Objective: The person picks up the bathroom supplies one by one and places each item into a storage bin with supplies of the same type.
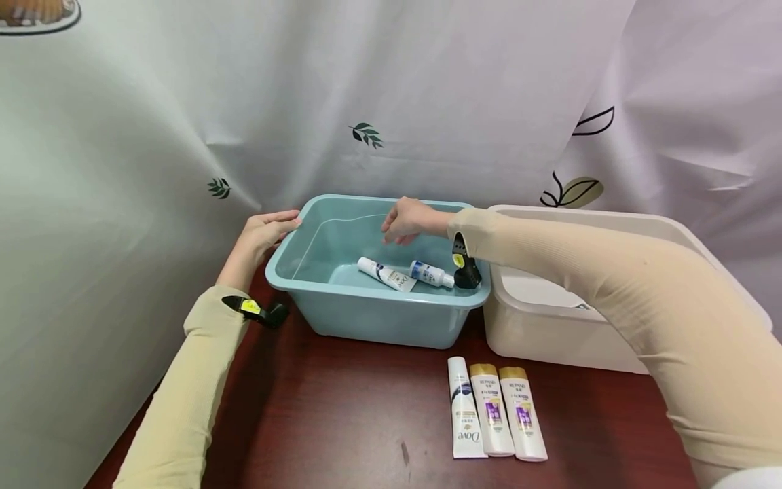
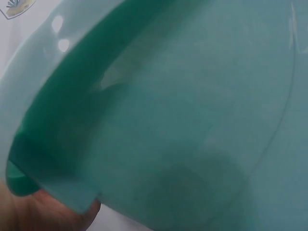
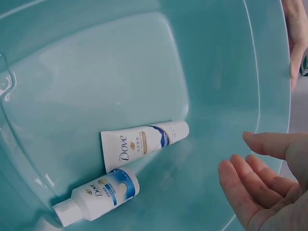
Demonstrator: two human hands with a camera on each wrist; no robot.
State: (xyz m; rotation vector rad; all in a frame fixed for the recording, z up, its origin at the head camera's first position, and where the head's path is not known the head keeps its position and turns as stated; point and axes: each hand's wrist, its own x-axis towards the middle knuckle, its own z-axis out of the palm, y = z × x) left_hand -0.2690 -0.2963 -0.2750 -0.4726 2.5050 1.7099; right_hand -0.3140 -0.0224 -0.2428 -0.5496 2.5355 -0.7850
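Observation:
A light blue plastic basin (image 1: 373, 293) holds a white Dove squeeze tube (image 1: 391, 275) and a small white-and-blue Dove bottle (image 1: 431, 274). Both lie on its floor, touching or nearly so in the right wrist view. My left hand (image 1: 263, 234) grips the basin's left rim; in the left wrist view, that hand (image 2: 53, 211) shows beneath the rim's edge. Inside the basin's upper part, my right hand (image 1: 411, 221) hovers above the tube and bottle. In the right wrist view, the right hand (image 3: 269, 180) has loosely bent fingers and holds nothing.
Right of the basin stands a white bin (image 1: 562, 333), partly covered by the right arm. On the dark red table (image 1: 330, 407) lie another Dove tube (image 1: 466, 411) and two gold-capped bottles (image 1: 491, 411), side by side. A patterned white curtain (image 1: 458, 102) hangs behind.

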